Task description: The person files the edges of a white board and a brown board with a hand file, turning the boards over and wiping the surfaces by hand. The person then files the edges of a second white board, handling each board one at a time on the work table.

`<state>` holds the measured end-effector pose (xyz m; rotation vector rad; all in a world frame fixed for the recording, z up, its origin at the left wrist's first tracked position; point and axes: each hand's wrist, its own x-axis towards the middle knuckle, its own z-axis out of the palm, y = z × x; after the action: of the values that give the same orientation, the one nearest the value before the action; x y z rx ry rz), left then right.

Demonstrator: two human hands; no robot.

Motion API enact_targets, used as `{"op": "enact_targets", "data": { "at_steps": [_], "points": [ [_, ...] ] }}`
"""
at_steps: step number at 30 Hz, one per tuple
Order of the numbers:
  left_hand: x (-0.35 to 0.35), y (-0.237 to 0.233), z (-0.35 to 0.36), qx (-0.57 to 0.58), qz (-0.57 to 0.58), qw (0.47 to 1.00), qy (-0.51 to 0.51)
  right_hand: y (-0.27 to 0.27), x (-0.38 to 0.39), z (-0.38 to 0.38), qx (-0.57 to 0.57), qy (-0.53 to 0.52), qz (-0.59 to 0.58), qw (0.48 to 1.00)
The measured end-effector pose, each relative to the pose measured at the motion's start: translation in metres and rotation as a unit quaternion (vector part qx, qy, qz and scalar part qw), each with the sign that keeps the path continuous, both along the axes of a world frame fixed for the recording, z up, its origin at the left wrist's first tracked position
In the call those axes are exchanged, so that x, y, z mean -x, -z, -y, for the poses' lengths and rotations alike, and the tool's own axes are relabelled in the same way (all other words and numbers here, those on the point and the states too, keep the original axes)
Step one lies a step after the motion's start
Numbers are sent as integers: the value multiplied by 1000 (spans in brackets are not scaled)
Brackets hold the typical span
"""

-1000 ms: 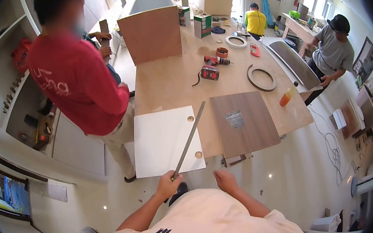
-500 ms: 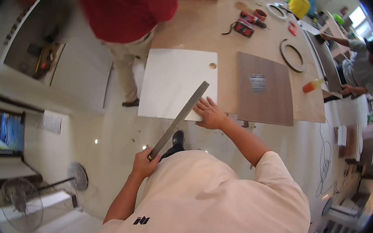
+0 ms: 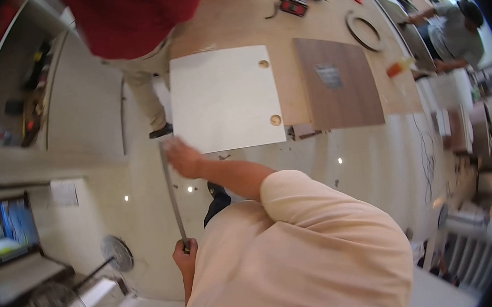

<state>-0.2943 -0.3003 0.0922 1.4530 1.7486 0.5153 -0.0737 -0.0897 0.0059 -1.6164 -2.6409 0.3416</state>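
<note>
While my left hand (image 3: 184, 259) is fisted round the lower end of the steel straightedge (image 3: 173, 203), left of centre in frame, my blurred right hand (image 3: 181, 157) sits at its top, grip unclear, and this thin, stiff, slick strip probably handles best held at both ends.

The left hand (image 3: 185, 257) has its grip closed round the lower end of a long metal straightedge (image 3: 171, 191). The straightedge runs up to the blurred right hand (image 3: 181, 157), just beside the near-left corner of a white panel (image 3: 222, 99). That panel lies on the worktop (image 3: 227, 29) beside a brown panel (image 3: 337, 81). A person in a red shirt (image 3: 135, 12) stands alongside.
</note>
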Motion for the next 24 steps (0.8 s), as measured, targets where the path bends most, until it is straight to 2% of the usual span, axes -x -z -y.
{"op": "enact_targets", "data": {
  "at_steps": [1,3,6,9,11,13,15,17,20,23,24],
  "points": [
    [11,5,-9,-15,19,1000,12,6,14,-5,17,-62,-29,998],
    [38,17,-33,-42,56,997,32,-14,29,-1,-21,-126,-79,989],
    [60,11,-80,-71,29,993,90,-18,25,3,-39,34,-143,988],
    [70,5,-121,-71,13,986,148,7,-24,30,-78,167,-100,978],
    [69,6,-148,-56,21,980,190,3,-58,59,-48,172,-77,981],
    [67,14,-164,-51,45,972,226,-3,-84,98,-60,266,-79,959],
    [51,22,-187,-40,83,958,271,7,-116,160,-61,414,-5,908],
    [39,29,-196,-25,91,948,303,5,-130,196,-54,506,22,861],
    [7,23,-193,-4,98,933,346,34,-133,214,-182,671,-198,691],
    [-22,26,-188,-37,110,917,382,39,-139,196,-109,754,-477,438],
    [-34,21,-183,-25,126,919,373,38,-140,190,-111,730,-517,434]
  ]
}}
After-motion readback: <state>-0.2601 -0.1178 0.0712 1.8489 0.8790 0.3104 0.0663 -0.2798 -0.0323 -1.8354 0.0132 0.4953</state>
